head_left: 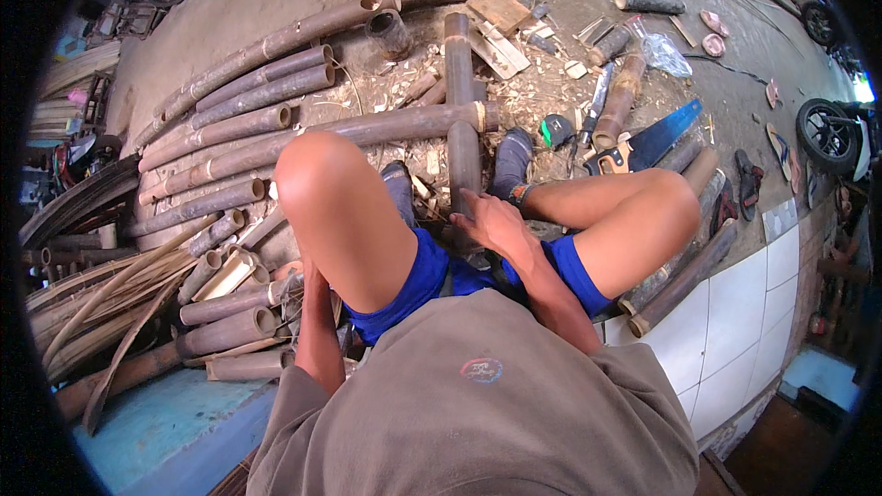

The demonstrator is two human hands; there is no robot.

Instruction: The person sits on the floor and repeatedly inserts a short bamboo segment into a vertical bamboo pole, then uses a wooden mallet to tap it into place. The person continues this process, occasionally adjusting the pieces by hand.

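My right hand (496, 223) is closed round the near end of a dark bamboo pole (464, 165) between my feet. This pole points away from me and meets a long bamboo pole (367, 131) lying crosswise; how the two join I cannot tell. My left forearm (319, 326) reaches down outside my left knee. The knee and thigh hide most of that hand, and its fingers do not show clearly. Cut bamboo lengths (230, 331) lie close by on that side. To the right of my right foot are a handsaw (657, 140) with a blue blade and a green-and-black tape measure (556, 131).
Several bamboo poles (266, 92) lie in rows at the left, above a pile of split strips (101, 303). Wood chips and offcuts (501, 50) litter the floor ahead. A clear plastic bag (663, 55), sandals (749, 182) and a motorbike wheel (827, 135) are at the right.
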